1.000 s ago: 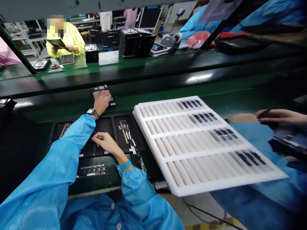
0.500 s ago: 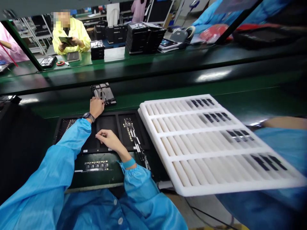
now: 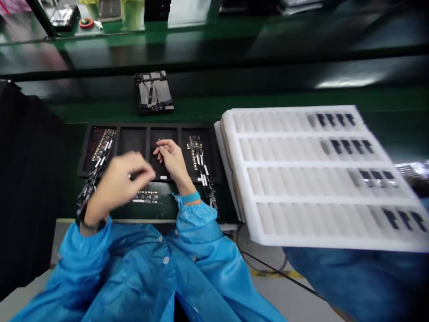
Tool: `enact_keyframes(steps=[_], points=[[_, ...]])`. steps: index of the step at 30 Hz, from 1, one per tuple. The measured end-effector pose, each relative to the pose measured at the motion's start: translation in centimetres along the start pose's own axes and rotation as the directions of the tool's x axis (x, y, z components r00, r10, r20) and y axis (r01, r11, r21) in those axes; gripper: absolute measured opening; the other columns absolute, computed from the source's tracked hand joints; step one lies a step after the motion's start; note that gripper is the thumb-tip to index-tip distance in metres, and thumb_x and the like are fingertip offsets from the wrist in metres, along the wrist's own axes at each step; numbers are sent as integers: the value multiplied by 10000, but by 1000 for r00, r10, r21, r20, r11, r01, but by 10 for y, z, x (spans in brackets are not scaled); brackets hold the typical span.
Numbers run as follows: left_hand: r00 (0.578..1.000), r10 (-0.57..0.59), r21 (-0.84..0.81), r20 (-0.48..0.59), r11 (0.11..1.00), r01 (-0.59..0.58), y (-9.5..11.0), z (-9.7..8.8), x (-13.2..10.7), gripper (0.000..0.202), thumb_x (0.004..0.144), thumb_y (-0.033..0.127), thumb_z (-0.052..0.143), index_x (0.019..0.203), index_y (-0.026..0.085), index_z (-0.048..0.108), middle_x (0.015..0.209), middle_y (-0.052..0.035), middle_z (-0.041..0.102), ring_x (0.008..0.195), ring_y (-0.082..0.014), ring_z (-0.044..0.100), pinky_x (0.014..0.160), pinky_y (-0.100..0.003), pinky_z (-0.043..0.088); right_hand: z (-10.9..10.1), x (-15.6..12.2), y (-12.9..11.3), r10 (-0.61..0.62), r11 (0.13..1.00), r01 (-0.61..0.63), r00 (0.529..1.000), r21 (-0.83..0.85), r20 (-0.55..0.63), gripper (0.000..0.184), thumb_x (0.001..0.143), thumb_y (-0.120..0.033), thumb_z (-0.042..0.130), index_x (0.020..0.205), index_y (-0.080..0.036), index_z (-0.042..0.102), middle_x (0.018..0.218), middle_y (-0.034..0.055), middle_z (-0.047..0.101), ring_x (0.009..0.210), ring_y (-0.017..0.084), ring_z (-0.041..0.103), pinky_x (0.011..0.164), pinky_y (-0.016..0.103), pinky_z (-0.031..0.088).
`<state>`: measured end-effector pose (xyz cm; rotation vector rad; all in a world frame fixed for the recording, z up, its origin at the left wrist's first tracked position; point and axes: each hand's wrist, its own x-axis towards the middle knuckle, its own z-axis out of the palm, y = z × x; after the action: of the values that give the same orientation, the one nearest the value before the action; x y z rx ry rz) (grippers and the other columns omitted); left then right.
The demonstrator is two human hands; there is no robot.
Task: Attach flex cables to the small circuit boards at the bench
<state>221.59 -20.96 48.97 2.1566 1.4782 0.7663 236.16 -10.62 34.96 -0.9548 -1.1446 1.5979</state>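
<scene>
My left hand (image 3: 122, 181), smeared by motion, hovers above the front edge of the black partitioned tray (image 3: 147, 129). Its fingers are curled with thumb and fingertips drawn together; anything held in them does not show. My right hand (image 3: 171, 160) is over the tray's third compartment with its fingers pinched, and what they hold is too small to make out. Circuit boards with trailing strips (image 3: 105, 145) lie in the leftmost compartment, and more boards (image 3: 194, 145) in the rightmost. Another board (image 3: 146, 196) rests on the bench before the tray, partly behind my left hand.
Behind the tray lies an opened tablet-like device (image 3: 154, 91). A stack of white foam trays (image 3: 241, 179), its top slots holding some dark parts, overhangs the bench at right. A tall black stack (image 3: 30, 179) stands left. A red tape roll (image 3: 86, 23) sits on the far ledge.
My left hand has drawn back from the device behind the tray toward my body. My right hand stays over the tray, still pinched. The view has tilted downward.
</scene>
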Motion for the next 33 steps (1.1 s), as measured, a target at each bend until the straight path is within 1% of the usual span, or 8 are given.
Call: enact_keyframes(steps=[1,4,6,9,15,21,27,33], points=[[995,16,13,102,1000,-18,3,16,-26,115,1000,234,702,908,199,763,905,-35,738,883,-211,683,837,-343,569,0,0,-1,1,1000,-1,1000,1,-1,111,919,-209,596,1029,-212,608,780,-12,684,620,111,544,557,233,423],[993,-73,189,89,980,56,-10,67,-78,194,978,210,731,1168,196,767,1208,-121,720,1135,-299,657,968,-454,590,0,-2,-3,-9,1000,10,1000,-11,26,106,908,-195,619,1013,-207,615,767,-13,688,607,108,542,550,230,421],[992,-126,283,27,952,113,-22,93,-90,280,976,219,731,1254,191,747,1334,-165,661,1237,-347,609,1008,-521,577,0,-3,-3,-13,1000,14,999,-22,41,111,902,-204,627,1012,-204,622,761,-14,688,604,108,539,540,227,412],[989,-145,332,-38,931,150,-30,110,-92,264,992,195,689,1248,186,751,1360,-187,638,1245,-368,586,982,-540,560,1,-3,-4,-8,999,10,999,-41,50,121,893,-225,621,1011,-200,630,755,-16,687,603,106,532,537,222,402],[966,-241,233,-95,938,257,-25,113,-91,199,970,166,678,1148,240,726,1306,-140,674,1217,-361,581,980,-534,500,2,0,-6,4,997,1,998,-82,64,153,873,-247,595,1011,-197,640,739,-22,678,596,109,522,552,231,408],[957,-292,167,-2,943,288,-29,105,-84,234,900,110,717,1047,248,597,1080,-71,700,1099,-332,599,911,-469,468,1,1,-6,1,998,3,997,-62,75,160,878,-281,628,1016,-198,634,747,-15,684,597,112,526,572,238,423],[947,-303,275,107,924,265,-28,97,-71,287,838,82,794,965,224,580,1003,-57,666,1001,-307,582,860,-438,445,2,0,-7,-4,998,8,997,-56,78,167,854,-255,599,1002,-188,642,736,-14,684,592,111,521,580,239,429],[944,-294,408,148,888,212,-27,97,-70,220,863,142,809,979,214,636,1082,-96,670,1031,-334,574,850,-466,454,3,0,-7,10,997,-4,997,-77,75,191,860,-310,622,1012,-196,644,750,-15,679,605,114,524,582,246,430]])
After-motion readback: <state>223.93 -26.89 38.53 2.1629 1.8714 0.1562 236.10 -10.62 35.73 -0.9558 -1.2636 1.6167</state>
